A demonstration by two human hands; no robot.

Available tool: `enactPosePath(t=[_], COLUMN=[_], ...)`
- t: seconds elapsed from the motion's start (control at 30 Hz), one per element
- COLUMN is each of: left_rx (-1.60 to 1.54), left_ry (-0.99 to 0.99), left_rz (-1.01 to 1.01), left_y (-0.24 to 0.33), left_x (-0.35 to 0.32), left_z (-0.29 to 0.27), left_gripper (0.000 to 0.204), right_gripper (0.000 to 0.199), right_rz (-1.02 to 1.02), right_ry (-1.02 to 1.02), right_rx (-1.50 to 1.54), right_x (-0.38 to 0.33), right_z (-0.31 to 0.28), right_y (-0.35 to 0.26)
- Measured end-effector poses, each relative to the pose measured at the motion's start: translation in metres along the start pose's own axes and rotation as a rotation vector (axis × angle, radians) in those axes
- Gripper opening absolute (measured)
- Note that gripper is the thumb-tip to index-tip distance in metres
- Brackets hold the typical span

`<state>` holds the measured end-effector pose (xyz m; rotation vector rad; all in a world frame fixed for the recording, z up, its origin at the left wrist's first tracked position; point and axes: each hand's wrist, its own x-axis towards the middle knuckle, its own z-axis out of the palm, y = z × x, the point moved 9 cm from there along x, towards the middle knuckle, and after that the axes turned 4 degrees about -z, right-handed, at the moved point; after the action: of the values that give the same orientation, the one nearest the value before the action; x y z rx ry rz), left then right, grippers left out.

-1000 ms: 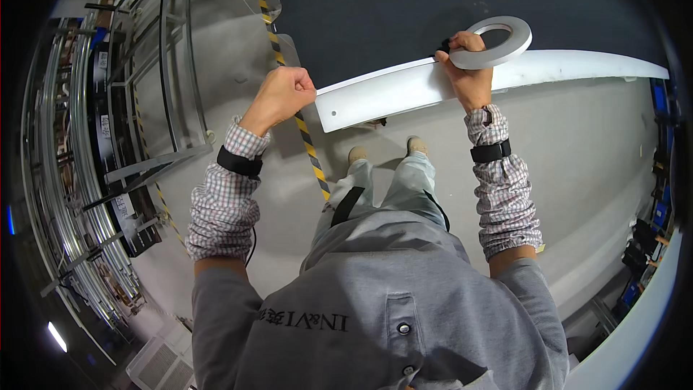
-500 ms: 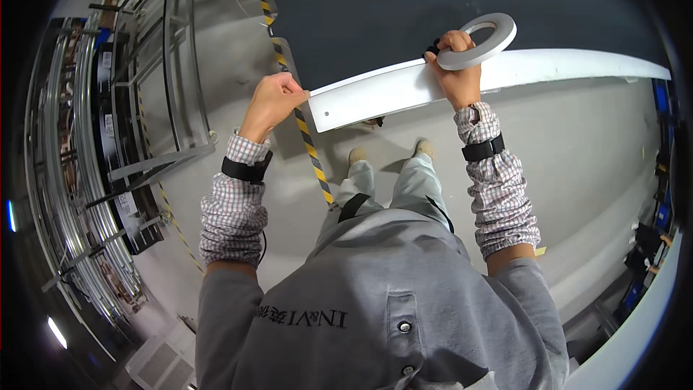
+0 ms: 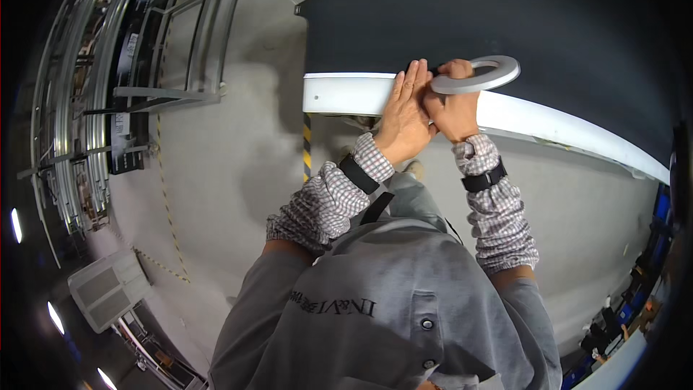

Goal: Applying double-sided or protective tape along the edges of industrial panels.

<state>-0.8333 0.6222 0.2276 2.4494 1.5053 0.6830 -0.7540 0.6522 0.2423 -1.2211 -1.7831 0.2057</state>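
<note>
A long white strip-like edge panel [image 3: 343, 94] runs along the near side of a dark, flat surface [image 3: 433, 14]. My left hand [image 3: 403, 121] lies against this white edge with its fingers stretched out together, close beside my right hand. My right hand [image 3: 455, 110] is closed on a flat white ring-shaped roll of tape [image 3: 510, 71], its fingers hooked through the hole. Both hands touch the edge a little right of its left end. Any strip of tape coming off the roll is too fine to make out, and the right fingertips are partly hidden.
At the left stands a metal rack [image 3: 173, 94] with long silver bars [image 3: 101, 87]. Yellow-and-black striped tape [image 3: 308, 148] marks the grey floor [image 3: 245, 209]. A pale box-shaped unit [image 3: 108, 289] sits at the lower left. Blue bins [image 3: 660, 206] line the far right.
My left hand has left the panel's left corner, where it was pinched, and moved right beside my right hand, its fingers now straight. My right hand still holds the tape roll, now tilted flatter.
</note>
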Motion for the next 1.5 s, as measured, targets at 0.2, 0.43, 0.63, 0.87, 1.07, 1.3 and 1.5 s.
enactPosePath(t=[0.2,0.43,0.63,0.87,1.07,1.3,1.5], left_rx=[0.009,0.032,0.129,0.265,0.541,0.735,0.775], left_ry=[-0.057,-0.048,-0.051,-0.051,-0.137,-0.361,-0.421], left_rz=[0.027,0.064,0.065,-0.041,-0.323,-0.634,-0.693], left_y=[-0.015,0.012,0.021,-0.007,-0.099,-0.117,-0.125], left_x=[-0.003,-0.014,-0.017,-0.009,-0.044,-0.044,-0.05], left_z=[-0.006,-0.012,-0.002,-0.004,-0.033,-0.021,-0.034], left_gripper=[0.067,0.078,0.073,0.086,0.093,0.101,0.1], right_gripper=[0.045,0.014,0.008,0.017,0.022,0.027,0.028], right_rz=[0.134,0.851,0.815,0.85,0.628,0.433,0.371], right_ry=[-0.072,0.326,0.431,0.557,0.472,0.292,0.206], right_rx=[0.33,1.454,1.378,1.131,0.512,0.171,0.076], right_x=[-0.006,-0.073,-0.094,-0.081,-0.08,-0.087,-0.078], right_z=[0.006,-0.055,-0.228,-0.416,-0.417,-0.408,-0.41], right_y=[-0.006,0.025,0.156,0.318,0.358,0.391,0.378])
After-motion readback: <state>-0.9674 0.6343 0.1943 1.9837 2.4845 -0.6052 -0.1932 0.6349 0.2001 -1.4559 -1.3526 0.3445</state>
